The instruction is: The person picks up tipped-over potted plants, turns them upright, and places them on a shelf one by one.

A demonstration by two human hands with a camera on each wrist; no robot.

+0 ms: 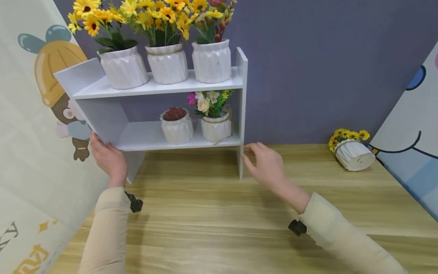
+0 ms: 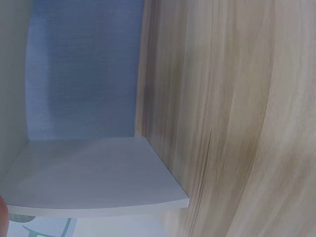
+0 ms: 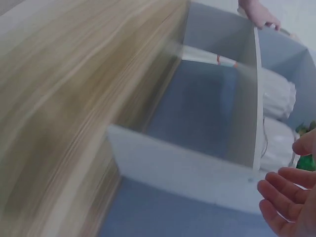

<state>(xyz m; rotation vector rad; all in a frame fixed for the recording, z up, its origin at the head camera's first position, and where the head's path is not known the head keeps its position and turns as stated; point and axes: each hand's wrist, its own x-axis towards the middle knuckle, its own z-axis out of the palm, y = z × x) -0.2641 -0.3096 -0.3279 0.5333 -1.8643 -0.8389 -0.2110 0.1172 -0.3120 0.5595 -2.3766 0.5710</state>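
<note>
A white two-tier shelf (image 1: pixel 157 91) stands against the purple-grey back wall. My left hand (image 1: pixel 108 158) lies against its left side panel, fingers extended along the outer face; in the left wrist view only a sliver of a finger shows. At the right panel's lower part, my right hand (image 1: pixel 265 163) has its fingers loosely bent, at or very near the edge, with nothing held. The right wrist view shows these right fingers (image 3: pixel 284 197) beside the panel (image 3: pixel 182 165). Potted flowers, including a white pot of yellow daisies (image 1: pixel 166 62), fill the top board.
On the lower board stand a succulent pot (image 1: pixel 177 127) and a mixed-flower pot (image 1: pixel 216 127). A pot of yellow flowers (image 1: pixel 354 154) lies tipped over at the right back of the wooden table (image 1: pixel 219 228). Printed panels (image 1: pixel 30 152) border the left and right sides.
</note>
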